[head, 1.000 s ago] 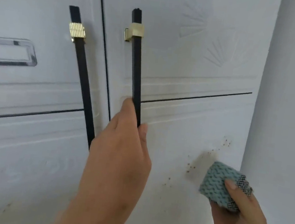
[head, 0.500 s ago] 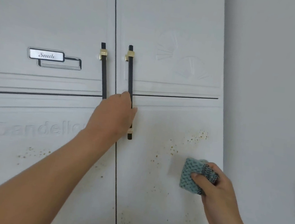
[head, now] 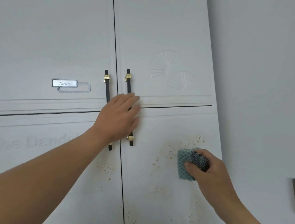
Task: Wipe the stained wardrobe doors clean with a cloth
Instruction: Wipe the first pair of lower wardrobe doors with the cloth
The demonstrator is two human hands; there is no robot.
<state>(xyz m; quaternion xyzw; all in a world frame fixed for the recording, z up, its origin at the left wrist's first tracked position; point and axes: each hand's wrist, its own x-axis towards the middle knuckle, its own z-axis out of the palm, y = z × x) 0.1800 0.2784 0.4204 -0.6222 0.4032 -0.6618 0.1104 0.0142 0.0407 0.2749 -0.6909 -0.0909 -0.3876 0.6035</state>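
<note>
On the right door (head: 170, 40), lower panel: the teal cloth (head: 183, 164) is pressed against the white surface, just below a cluster of brown specks (head: 196, 139).
Cloth handling: looks soft and light, bunched into a pad; probably best backed by the fingers so it stays flat.
Right hand (head: 210, 169): curled round the cloth, thumb over its front.
Left hand (head: 118, 119): fingers straight, laid across the right door's black handle (head: 128, 85), gripping nothing.

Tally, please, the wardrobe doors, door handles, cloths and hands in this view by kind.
Wardrobe doors: 2 (left door, right door)
Black handles: 2 (left handle, right handle)
Cloth: 1
Hands: 2 (left hand, right hand)
Total: 7
</note>
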